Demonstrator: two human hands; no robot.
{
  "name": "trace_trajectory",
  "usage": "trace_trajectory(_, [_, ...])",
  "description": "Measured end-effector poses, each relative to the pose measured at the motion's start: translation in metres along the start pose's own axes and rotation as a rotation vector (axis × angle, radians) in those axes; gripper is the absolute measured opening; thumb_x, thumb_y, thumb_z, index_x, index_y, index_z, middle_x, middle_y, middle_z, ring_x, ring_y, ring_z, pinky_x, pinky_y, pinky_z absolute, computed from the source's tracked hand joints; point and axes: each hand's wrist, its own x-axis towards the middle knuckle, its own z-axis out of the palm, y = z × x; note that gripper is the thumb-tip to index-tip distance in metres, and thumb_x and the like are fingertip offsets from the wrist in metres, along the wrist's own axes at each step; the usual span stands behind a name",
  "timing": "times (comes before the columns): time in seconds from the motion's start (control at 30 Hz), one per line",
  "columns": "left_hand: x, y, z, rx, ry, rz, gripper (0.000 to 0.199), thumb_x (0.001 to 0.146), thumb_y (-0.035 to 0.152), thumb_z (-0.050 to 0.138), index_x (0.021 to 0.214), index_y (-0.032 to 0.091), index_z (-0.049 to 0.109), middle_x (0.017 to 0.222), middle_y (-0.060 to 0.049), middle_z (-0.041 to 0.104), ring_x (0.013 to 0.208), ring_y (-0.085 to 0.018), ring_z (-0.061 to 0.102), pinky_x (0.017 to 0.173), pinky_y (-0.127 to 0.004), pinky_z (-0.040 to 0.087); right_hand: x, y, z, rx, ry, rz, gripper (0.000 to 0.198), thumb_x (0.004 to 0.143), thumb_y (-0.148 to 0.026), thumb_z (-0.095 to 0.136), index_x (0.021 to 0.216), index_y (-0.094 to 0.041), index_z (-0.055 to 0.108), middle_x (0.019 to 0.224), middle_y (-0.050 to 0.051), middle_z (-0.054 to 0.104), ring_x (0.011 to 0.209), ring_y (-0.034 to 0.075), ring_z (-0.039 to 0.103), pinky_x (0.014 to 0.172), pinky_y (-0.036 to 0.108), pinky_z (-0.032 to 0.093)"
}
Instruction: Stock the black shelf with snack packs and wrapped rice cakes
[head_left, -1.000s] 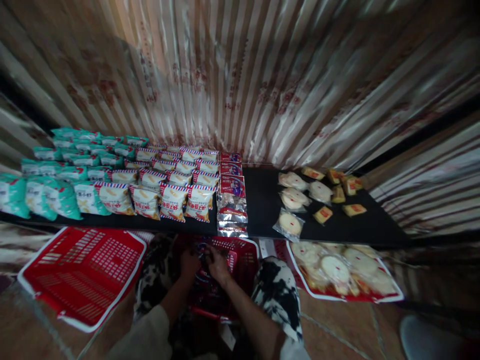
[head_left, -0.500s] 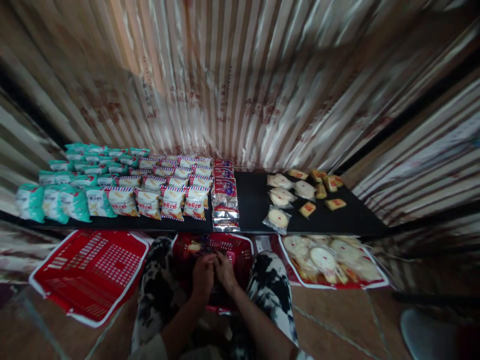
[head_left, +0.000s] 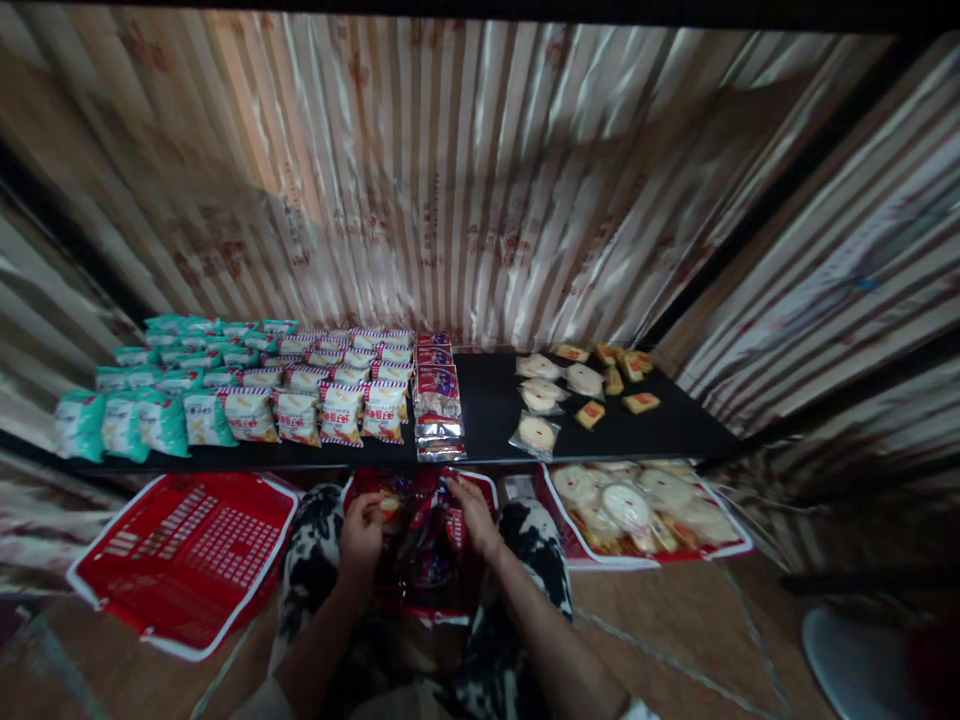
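Observation:
Between my knees is a red basket with dark contents and a small yellowish item at its left. My right hand is closed on the upper edge of a shiny, dark red-and-purple packet, which hangs over the basket. My left hand is at the basket's left side, fingers curled together close to the yellowish item; what they hold, if anything, is too dark to make out. On the black shelf ahead, a column of red-and-silver packets stands beside white snack bags.
Teal snack bags fill the shelf's left end. Round wrapped cakes and small yellow packets lie at its right. A red basket tilts at left; another basket at right holds wrapped cakes. A striped curtain hangs behind.
My hands were together over the middle basket and have moved apart, left hand leftward, right hand up and right. The dark packet now shows between them. My view has shifted slightly.

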Motion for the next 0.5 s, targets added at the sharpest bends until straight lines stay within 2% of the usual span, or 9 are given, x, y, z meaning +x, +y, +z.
trace_trajectory(0.1, [-0.001, 0.002, 0.009, -0.088, -0.219, -0.082, 0.017, 0.066, 0.026, 0.06, 0.079, 0.017, 0.065, 0.081, -0.005, 0.069, 0.079, -0.019, 0.063, 0.077, -0.031, 0.05, -0.005, -0.012, 0.007, 0.052, -0.011, -0.005, 0.029, 0.058, -0.041, 0.072, 0.058, -0.017, 0.055, 0.05, -0.006, 0.053, 0.044, 0.008, 0.044, 0.047, 0.02, 0.034])
trace_trajectory(0.2, [-0.008, 0.003, 0.019, -0.186, -0.417, -0.143, 0.032, 0.063, 0.037, 0.067, 0.087, 0.017, 0.067, 0.088, -0.006, 0.07, 0.086, -0.021, 0.064, 0.079, -0.031, 0.049, -0.009, -0.02, 0.013, 0.132, -0.037, 0.003, 0.021, 0.061, -0.036, 0.067, 0.059, -0.018, 0.057, 0.054, -0.004, 0.056, 0.049, 0.01, 0.049, 0.052, 0.022, 0.039])
trace_trajectory(0.37, [-0.025, 0.017, 0.022, -0.398, -0.712, -0.294, 0.046, 0.062, 0.055, 0.067, 0.087, 0.016, 0.066, 0.088, -0.007, 0.069, 0.084, -0.019, 0.064, 0.079, -0.031, 0.048, -0.011, -0.029, 0.018, 0.234, -0.052, -0.022, 0.018, 0.064, -0.035, 0.06, 0.057, -0.019, 0.055, 0.054, -0.002, 0.057, 0.057, 0.014, 0.056, 0.06, 0.026, 0.046])
trace_trajectory(0.43, [-0.031, 0.025, 0.019, -0.475, -0.764, -0.31, 0.044, 0.062, 0.055, 0.069, 0.081, 0.015, 0.065, 0.081, -0.006, 0.068, 0.077, -0.017, 0.063, 0.075, -0.029, 0.048, -0.011, -0.031, 0.019, 0.212, -0.075, -0.015, 0.02, 0.066, -0.038, 0.057, 0.059, -0.019, 0.055, 0.057, 0.0, 0.06, 0.061, 0.016, 0.059, 0.062, 0.028, 0.047])
trace_trajectory(0.5, [-0.034, 0.032, 0.016, -0.51, -0.748, -0.3, 0.04, 0.061, 0.052, 0.071, 0.075, 0.015, 0.064, 0.075, -0.005, 0.066, 0.072, -0.015, 0.062, 0.07, -0.026, 0.047, -0.012, -0.033, 0.02, 0.17, -0.099, -0.003, 0.022, 0.068, -0.04, 0.054, 0.062, -0.019, 0.057, 0.063, 0.003, 0.064, 0.068, 0.019, 0.062, 0.064, 0.029, 0.048])
